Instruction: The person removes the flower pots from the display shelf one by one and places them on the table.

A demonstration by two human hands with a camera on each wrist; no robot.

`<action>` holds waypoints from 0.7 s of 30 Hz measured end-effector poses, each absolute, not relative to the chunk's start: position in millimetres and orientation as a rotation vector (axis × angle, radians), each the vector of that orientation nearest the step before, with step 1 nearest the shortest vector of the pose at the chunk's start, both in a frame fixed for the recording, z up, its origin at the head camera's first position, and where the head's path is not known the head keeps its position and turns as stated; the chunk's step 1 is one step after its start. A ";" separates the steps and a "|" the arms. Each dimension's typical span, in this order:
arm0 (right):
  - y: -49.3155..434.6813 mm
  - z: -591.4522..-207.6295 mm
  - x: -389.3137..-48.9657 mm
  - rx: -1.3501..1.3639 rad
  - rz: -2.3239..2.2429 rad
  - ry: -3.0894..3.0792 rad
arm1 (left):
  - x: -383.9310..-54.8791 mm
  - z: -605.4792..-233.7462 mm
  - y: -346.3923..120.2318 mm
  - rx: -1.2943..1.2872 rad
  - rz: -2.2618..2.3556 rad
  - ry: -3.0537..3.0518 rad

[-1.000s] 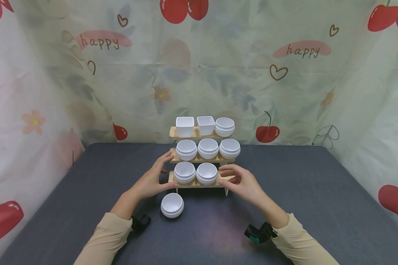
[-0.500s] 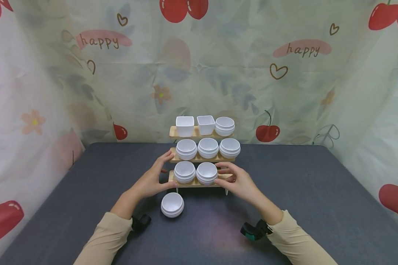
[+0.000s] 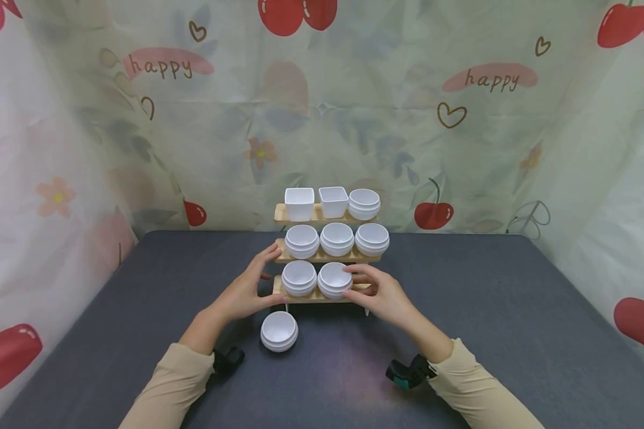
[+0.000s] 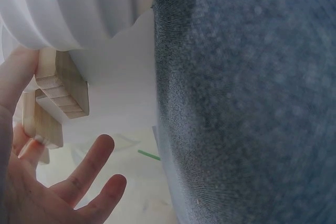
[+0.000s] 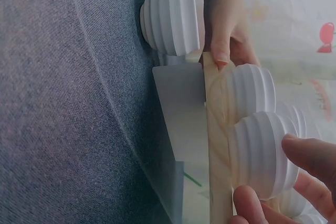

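A three-tier stand (image 3: 333,300) has pale wooden boards and white side panels. My left hand (image 3: 247,289) grips its left end, thumb on the lowest board and index finger at the middle one; the ring and little fingers stretch free in the left wrist view. Two round white bowls sit on the lowest tier. My right hand (image 3: 383,295) holds the right one, a ribbed bowl (image 5: 262,156), by its right side, the thumb (image 5: 310,153) at its rim. The other bowl (image 3: 299,279) sits close to its left. A loose white bowl (image 3: 279,331) stands on the table before the stand.
On the middle tier stand three round bowls (image 3: 337,239). The top tier carries two square cups (image 3: 299,204) and one round bowl (image 3: 364,204). A dark grey cloth covers the table (image 3: 477,298); a printed curtain (image 3: 322,131) hangs behind and at both sides.
My right hand has moved left from the bare right end of the lowest board onto the side of the right bowl there. The left hand and the loose bowl have stayed put.
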State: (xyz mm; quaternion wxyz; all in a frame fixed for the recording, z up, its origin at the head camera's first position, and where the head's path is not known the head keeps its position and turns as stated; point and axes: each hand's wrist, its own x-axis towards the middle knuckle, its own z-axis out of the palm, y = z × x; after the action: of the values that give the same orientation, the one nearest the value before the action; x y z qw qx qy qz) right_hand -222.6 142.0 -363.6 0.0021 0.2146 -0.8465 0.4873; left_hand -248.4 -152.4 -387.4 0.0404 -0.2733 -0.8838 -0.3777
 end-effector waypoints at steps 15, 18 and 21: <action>139.2 -364.1 -224.2 0.652 1.478 -2.660 | -248.4 -385.7 -152.8 -0.878 -1.179 -2.677; 138.8 -363.6 -223.6 0.641 1.481 -2.661 | -248.8 -385.9 -152.7 -0.874 -1.171 -2.682; 138.1 -362.8 -223.1 0.629 1.479 -2.665 | -248.8 -385.7 -152.8 -0.865 -1.173 -2.689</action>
State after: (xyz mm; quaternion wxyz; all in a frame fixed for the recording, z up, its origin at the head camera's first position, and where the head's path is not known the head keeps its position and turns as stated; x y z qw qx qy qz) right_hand -223.1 138.1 -362.8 0.0147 0.2019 -0.8563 0.4752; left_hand -248.8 -152.8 -385.7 0.0416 -0.2827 -0.8783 -0.3833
